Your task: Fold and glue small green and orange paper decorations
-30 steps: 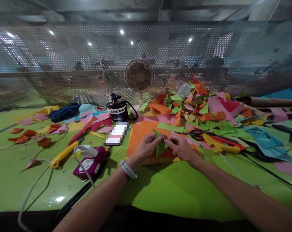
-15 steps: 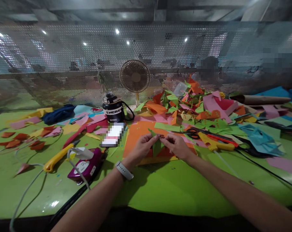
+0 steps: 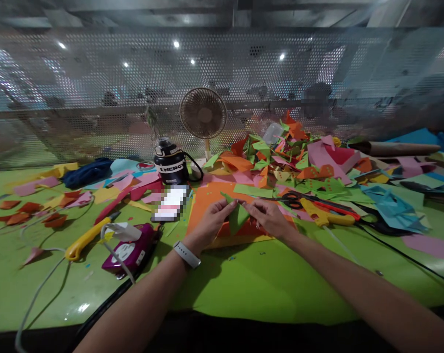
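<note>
A folded piece of green paper (image 3: 238, 219) hangs pointed end down between my two hands. My left hand (image 3: 213, 219), with a light wristband, pinches its upper left edge between thumb and fingers. On the other side my right hand (image 3: 269, 215) grips the upper right edge, its fingertips close to the left thumb. Fingers hide the paper's top partly. Beneath both hands lies a stack of orange paper sheets (image 3: 203, 193) with a yellow sheet at the bottom, on the green tabletop (image 3: 266, 289).
Left are a yellow glue gun or soldering-type tool (image 3: 87, 240), a purple power strip (image 3: 130, 252), a phone (image 3: 170, 203) and a dark jug (image 3: 169, 164). A fan (image 3: 204, 115) stands behind. Right are scissors (image 3: 291, 200), a yellow glue gun (image 3: 321, 213) and heaped paper scraps (image 3: 317, 176).
The green paper has turned, showing a broader face. My right hand's fingers have shifted along its upper edge, and the camera view has moved slightly.
</note>
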`<action>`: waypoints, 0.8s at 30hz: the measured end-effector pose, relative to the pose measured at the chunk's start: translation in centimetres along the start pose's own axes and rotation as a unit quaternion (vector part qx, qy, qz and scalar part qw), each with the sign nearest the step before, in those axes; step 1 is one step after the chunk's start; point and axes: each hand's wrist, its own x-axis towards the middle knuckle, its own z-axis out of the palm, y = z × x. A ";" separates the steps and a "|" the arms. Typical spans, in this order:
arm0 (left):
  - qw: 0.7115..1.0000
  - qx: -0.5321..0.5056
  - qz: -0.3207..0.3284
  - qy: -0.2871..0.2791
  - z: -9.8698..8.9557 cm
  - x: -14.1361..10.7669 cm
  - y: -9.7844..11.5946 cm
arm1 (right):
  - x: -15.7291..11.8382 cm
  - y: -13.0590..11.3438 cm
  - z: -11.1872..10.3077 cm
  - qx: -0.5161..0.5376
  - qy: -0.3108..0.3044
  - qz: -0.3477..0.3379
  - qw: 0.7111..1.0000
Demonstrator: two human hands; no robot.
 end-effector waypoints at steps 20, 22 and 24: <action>0.995 -0.071 0.047 0.043 0.5 0.2 -0.3 | 0.3 -0.4 0.7 0.144 0.023 0.034 0.989; 0.996 -0.070 0.047 0.041 0.5 0.1 -0.3 | 0.4 -0.2 0.8 0.153 0.018 0.028 0.988; 0.996 -0.067 0.049 0.036 0.5 0.0 -0.3 | 0.4 -0.2 0.8 0.156 0.013 0.020 0.987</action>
